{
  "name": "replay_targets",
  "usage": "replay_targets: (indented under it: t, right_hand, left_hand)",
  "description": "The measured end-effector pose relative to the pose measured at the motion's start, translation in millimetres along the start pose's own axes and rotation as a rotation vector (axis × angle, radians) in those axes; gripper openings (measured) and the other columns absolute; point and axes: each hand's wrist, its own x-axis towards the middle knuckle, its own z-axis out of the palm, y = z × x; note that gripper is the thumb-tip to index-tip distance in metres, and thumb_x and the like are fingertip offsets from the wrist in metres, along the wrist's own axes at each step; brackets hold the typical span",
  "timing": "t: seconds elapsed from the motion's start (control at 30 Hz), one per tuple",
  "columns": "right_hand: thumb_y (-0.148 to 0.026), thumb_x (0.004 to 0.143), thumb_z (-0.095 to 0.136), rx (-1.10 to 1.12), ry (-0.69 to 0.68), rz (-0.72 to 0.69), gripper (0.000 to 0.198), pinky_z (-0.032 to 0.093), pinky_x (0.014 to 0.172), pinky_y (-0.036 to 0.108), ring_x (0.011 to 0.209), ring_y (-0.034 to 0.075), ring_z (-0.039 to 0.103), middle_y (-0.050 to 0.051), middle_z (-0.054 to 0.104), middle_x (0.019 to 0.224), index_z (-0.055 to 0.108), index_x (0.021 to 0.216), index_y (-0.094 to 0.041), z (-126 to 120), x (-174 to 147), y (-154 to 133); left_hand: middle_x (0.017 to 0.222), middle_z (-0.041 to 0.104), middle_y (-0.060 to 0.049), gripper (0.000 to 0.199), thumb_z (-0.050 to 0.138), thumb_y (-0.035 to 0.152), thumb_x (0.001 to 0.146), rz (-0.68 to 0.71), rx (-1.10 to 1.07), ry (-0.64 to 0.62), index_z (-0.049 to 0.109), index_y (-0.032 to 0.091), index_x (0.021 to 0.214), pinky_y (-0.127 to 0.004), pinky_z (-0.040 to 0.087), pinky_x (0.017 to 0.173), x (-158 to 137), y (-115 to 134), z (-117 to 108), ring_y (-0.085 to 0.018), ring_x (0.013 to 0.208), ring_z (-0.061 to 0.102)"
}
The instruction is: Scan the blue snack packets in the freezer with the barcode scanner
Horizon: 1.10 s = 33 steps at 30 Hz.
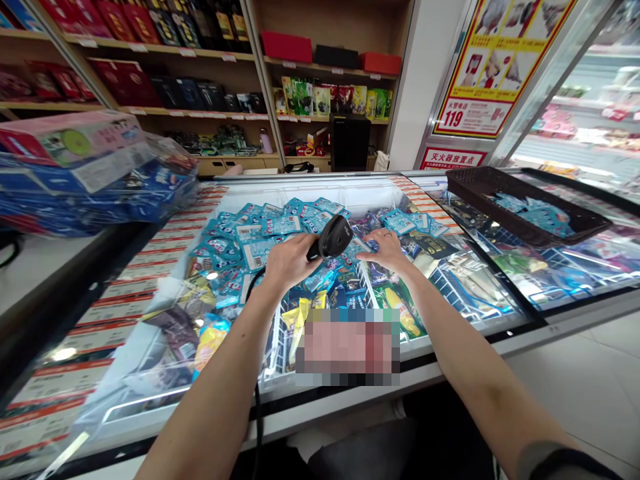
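Observation:
My left hand (295, 260) is closed around the handle of a black barcode scanner (336, 237), its head tilted over the packets. A black cable (254, 283) runs down from it along my wrist. Just right of the scanner, my right hand (385, 249) pinches the edge of a light blue packet (357, 249) between thumb and fingers; the scanner partly covers this packet. Many similar blue packets (260, 230) lie in a heap on the left side, some showing barcodes. A few more blue packets (413, 222) rest beyond my right hand.
The chest freezer (320, 175) holds white wire baskets of other wrapped goods. A stack of boxes (90, 163) in plastic film stands on the left. A dark brown basket (530, 200) with blue packets sits on the right. Stocked shelves (200, 53) rise behind.

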Motion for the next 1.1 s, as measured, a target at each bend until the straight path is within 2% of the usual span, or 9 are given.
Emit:
replay_targets:
  t: [0.23,0.33,0.43,0.57,0.73,0.87,1.1]
  right_hand:
    - [-0.056,0.057,0.073,0.133,0.008,0.062,0.051,0.038,0.09,0.044,0.11,0.029,0.045,0.006,0.056,0.112,0.063,0.096,-0.024,-2.8,0.7,4.3]
    - [-0.052,0.059,0.072,0.265,0.109,0.141,0.048,0.044,0.081,0.04,0.094,0.026,0.054,0.005,0.062,0.097,0.06,0.094,-0.021,-1.8,4.9,13.1]
    - [-0.047,0.065,0.066,0.425,0.226,0.183,0.035,0.048,0.07,0.035,0.074,0.02,0.059,0.004,0.063,0.081,0.059,0.085,-0.02,-0.1,9.0,22.6]
    - [-0.045,0.07,0.06,0.593,0.338,0.264,0.03,0.051,0.059,0.032,0.065,0.018,0.062,0.003,0.064,0.078,0.054,0.087,-0.021,2.1,8.9,25.6]
    - [-0.044,0.074,0.057,0.672,0.287,0.343,0.034,0.052,0.055,0.034,0.067,0.022,0.066,0.004,0.066,0.076,0.05,0.098,-0.021,2.3,4.7,18.2]
    - [-0.04,0.076,0.057,0.669,0.267,0.343,0.033,0.053,0.054,0.035,0.067,0.024,0.067,0.004,0.066,0.072,0.049,0.1,-0.02,0.6,4.0,15.5]
    - [-0.04,0.077,0.055,0.668,0.249,0.341,0.034,0.053,0.054,0.035,0.068,0.024,0.067,0.005,0.067,0.075,0.049,0.104,-0.02,-1.3,4.2,14.9]
  left_hand:
    - [0.107,0.065,-0.007,0.036,0.049,0.039,0.081,-0.011,-0.022,-0.004,0.057,0.022,0.111,-0.031,0.044,0.063,-0.5,-1.0,2.3,-0.025,0.09,0.062]
    - [0.105,0.066,-0.007,0.036,0.048,0.04,0.081,-0.004,-0.014,-0.002,0.057,0.021,0.11,-0.031,0.043,0.062,-0.5,-2.0,2.4,-0.024,0.09,0.062]
    - [0.105,0.066,-0.006,0.036,0.048,0.041,0.081,0.001,-0.013,-0.008,0.057,0.021,0.109,-0.03,0.043,0.061,-0.1,-2.5,1.4,-0.024,0.089,0.062]
    - [0.103,0.066,-0.006,0.037,0.047,0.04,0.081,0.011,-0.017,-0.042,0.056,0.021,0.112,-0.03,0.043,0.062,0.3,-2.3,-0.7,-0.024,0.089,0.062]
    - [0.109,0.065,-0.006,0.039,0.045,0.04,0.081,0.025,-0.018,-0.09,0.055,0.023,0.114,-0.03,0.044,0.062,0.0,-1.4,-2.1,-0.024,0.093,0.061]
    - [0.111,0.065,-0.006,0.04,0.046,0.039,0.08,0.03,-0.028,-0.129,0.055,0.024,0.115,-0.03,0.045,0.063,-0.4,-0.5,-2.6,-0.024,0.092,0.061]
    - [0.109,0.065,-0.003,0.038,0.047,0.036,0.079,0.076,-0.024,-0.165,0.054,0.026,0.115,-0.029,0.044,0.061,0.3,2.1,-2.5,-0.022,0.089,0.062]
